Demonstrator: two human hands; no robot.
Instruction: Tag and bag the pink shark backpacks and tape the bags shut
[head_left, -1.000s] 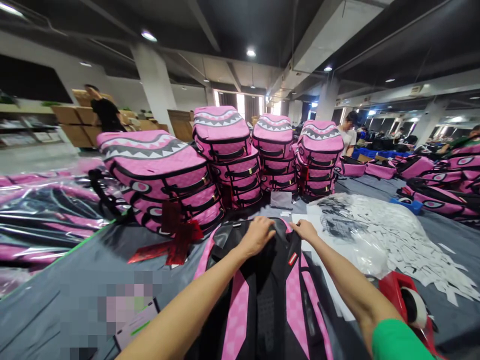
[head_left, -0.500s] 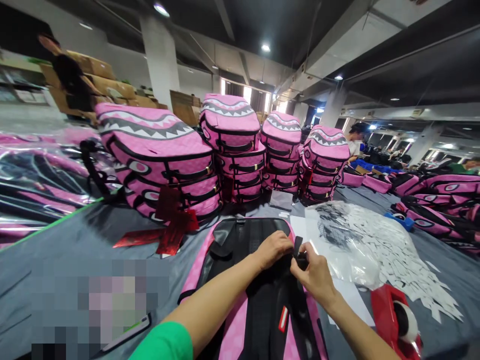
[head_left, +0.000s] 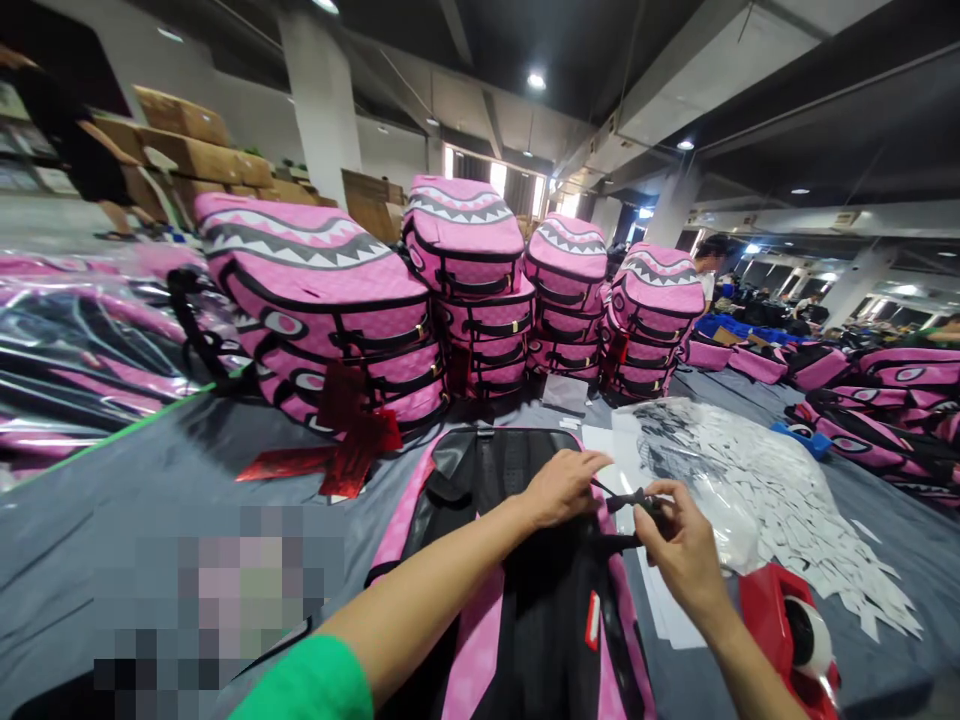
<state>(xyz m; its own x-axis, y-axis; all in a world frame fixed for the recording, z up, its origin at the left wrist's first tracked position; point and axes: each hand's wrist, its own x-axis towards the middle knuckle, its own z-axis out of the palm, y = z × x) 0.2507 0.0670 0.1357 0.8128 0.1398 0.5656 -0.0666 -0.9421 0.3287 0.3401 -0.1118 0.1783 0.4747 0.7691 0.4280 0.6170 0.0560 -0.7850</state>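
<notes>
A pink and black backpack [head_left: 495,480] lies back-side up on the grey table in front of me. My left hand [head_left: 562,487] is closed in a pinch on a thin black strap [head_left: 616,497] that runs off the pack's right shoulder area. My right hand [head_left: 679,545] grips the other end of that strap, with a small black buckle between its fingers. The strap is pulled out to the right, over the edge of the pack.
Several stacks of pink shark-mouth backpacks [head_left: 322,310] stand behind the pack. Red hang tags [head_left: 352,450] lie at left, a plastic bag of white paper tags [head_left: 757,480] at right, and a red tape dispenser [head_left: 791,625] near my right arm. A person [head_left: 705,270] works beyond.
Both hands have moved from the pack's top edge to its right strap. They took hold of the strap and drew it out to the right.
</notes>
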